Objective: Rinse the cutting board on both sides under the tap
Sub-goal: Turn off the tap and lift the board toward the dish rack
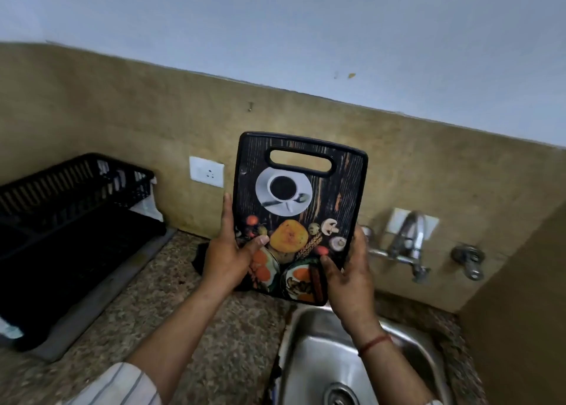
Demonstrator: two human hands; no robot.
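we hold the board (298, 208) upright in front of us with both hands, printed side facing us: a coffee cup on a saucer up top, vegetables and mushrooms below, on a dark wood pattern. its handle slot is at the top edge. our left hand (228, 259) grips the lower left edge, thumb pressed across the printed face and fingers running up behind the side. our right hand (349, 277) grips the lower right corner, thumb on the front, fingers wrapped round the right edge. a red thread sits on that wrist.

the board hangs above the counter (196, 306) at the sink's near-left rim, its bottom edge just over the sink (309, 340). the tap (409, 242) is on the wall to the right of the board, apart from it, and no water shows from it. the board's surface looks dry, though we cannot be sure.

a black rack (61, 208) stands on the counter to the left, well apart. a white socket (206, 172) is on the wall just left of the board.
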